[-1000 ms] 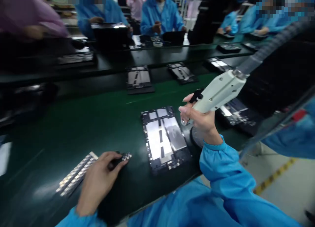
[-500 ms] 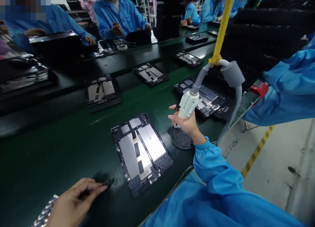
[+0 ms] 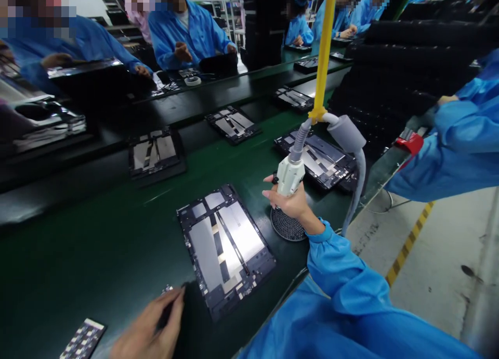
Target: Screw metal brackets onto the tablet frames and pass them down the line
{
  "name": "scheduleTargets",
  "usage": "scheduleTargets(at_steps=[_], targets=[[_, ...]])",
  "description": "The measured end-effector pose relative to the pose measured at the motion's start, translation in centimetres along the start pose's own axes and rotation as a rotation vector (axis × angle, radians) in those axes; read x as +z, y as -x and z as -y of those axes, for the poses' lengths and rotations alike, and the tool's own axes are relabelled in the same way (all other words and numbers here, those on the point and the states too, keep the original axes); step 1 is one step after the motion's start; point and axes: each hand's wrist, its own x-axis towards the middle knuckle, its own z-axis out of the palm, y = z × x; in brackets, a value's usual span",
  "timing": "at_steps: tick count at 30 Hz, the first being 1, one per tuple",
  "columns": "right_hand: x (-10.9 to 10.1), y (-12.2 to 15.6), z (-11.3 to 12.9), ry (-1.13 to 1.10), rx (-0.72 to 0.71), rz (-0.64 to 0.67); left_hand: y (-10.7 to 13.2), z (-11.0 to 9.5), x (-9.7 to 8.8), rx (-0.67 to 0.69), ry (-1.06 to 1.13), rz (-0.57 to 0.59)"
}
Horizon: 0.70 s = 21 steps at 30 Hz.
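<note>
My right hand point(image 3: 290, 200) is wrapped round a pale electric screwdriver point(image 3: 290, 175), held upright over a round black screw tray point(image 3: 287, 226). The screwdriver's tip is hidden behind my hand. Left of the tray lies an opened tablet point(image 3: 241, 224), its silver battery plates and dark ribbon cables facing up. By the tablet's lower left edge, my left hand point(image 3: 150, 328) has thumb and fingers closed on a small dark part point(image 3: 167, 289) with pale specks, mostly hidden and blurred. Farther left lies a dark strip with rows of small silvery pieces point(image 3: 83, 341).
A yellow strap point(image 3: 324, 52) and grey cable point(image 3: 356, 177) hang at the screwdriver. More opened tablets point(image 3: 156, 154) lie along the green bench point(image 3: 97, 234). Co-workers in blue point(image 3: 191, 31) sit across; a blue sleeve point(image 3: 463, 135) is at right, near a red object point(image 3: 411, 142).
My left hand has moved right, closer to the tablet, with the small part, uncovering more of the strip of pieces. My right hand and the screwdriver have shifted slightly left and down.
</note>
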Motion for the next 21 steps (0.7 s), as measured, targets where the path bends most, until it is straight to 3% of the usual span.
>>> scheduleTargets(at_steps=[3,7,9,11,13,15,18,21], targets=[[0.3,0.3,1.4,0.012,-0.051,-0.029,-0.9,-2.8,1.5,0.084,0.048,0.003],[2.8,0.7,4.3,-0.083,-0.167,-0.015,-1.7,-4.7,2.4,0.087,0.279,0.161],[5.2,0.9,5.5,-0.133,-0.166,0.087,-1.8,-4.8,2.6,-0.021,0.423,0.154],[8.2,1.1,6.1,-0.155,-0.124,0.212,-1.8,-4.6,2.7,-0.220,0.596,0.055],[11.1,1.2,6.0,-0.154,-0.082,0.315,-1.8,-4.3,2.7,-0.410,0.760,-0.033],[13.4,1.1,5.4,-0.132,-0.047,0.377,-1.9,-4.1,2.7,-0.499,0.866,-0.060],[15.3,0.8,4.1,-0.080,0.005,0.404,-2.0,-4.1,2.5,-0.479,0.919,-0.064],[15.6,0.6,3.1,-0.028,0.023,0.383,-1.9,-4.3,2.4,-0.366,0.920,-0.086]])
